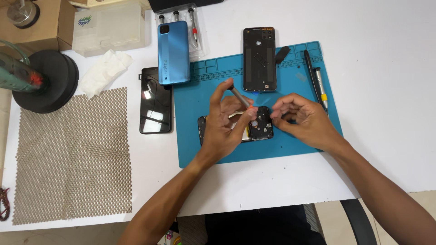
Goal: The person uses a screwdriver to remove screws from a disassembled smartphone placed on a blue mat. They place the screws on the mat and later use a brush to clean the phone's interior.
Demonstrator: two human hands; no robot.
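Note:
An opened phone point(260, 129) lies flat on the blue work mat point(299, 81), its insides showing. My left hand point(225, 124) holds a slim grey screwdriver point(239, 96) tilted, tip down on the phone's upper part. My right hand point(299, 117) hovers just right of the phone, fingers curled together near its edge; whether they pinch something small I cannot tell. A black phone back frame point(259, 59) lies at the mat's far side.
A blue phone back cover point(173, 52) and a black screen panel point(156, 100) lie left of the mat. Two tools point(318, 84) rest on the mat's right. A mesh pad point(72, 156), tissue point(103, 71), plastic box point(109, 27) and black round stand point(45, 81) fill the left.

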